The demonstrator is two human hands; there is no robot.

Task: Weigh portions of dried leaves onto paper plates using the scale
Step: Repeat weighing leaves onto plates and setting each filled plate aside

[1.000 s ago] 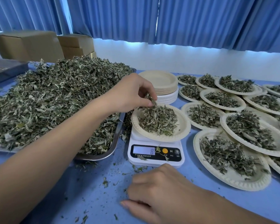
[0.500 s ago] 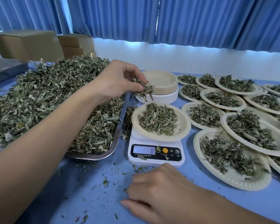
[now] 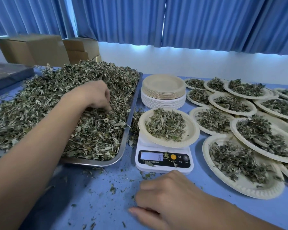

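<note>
While many plates (image 3: 239, 185) are filled, 1 sits on the scale (image 3: 163, 161); left hand (image 3: 93, 95) curls into leaves (image 3: 40, 105), grip unclear; right hand (image 3: 170, 196) rests loose, empty.

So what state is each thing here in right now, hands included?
Scale: on, display lit, loaded plate on top.
Plate on the scale: holds a leaf portion.
Tray: heaped with dried leaves.
Plate stack: empty, unused.
Plates to the right: filled, overlapping.
Left hand: fingers curled into the tray's leaves; grip unclear.
Right hand: resting on the table, holding nothing.
</note>
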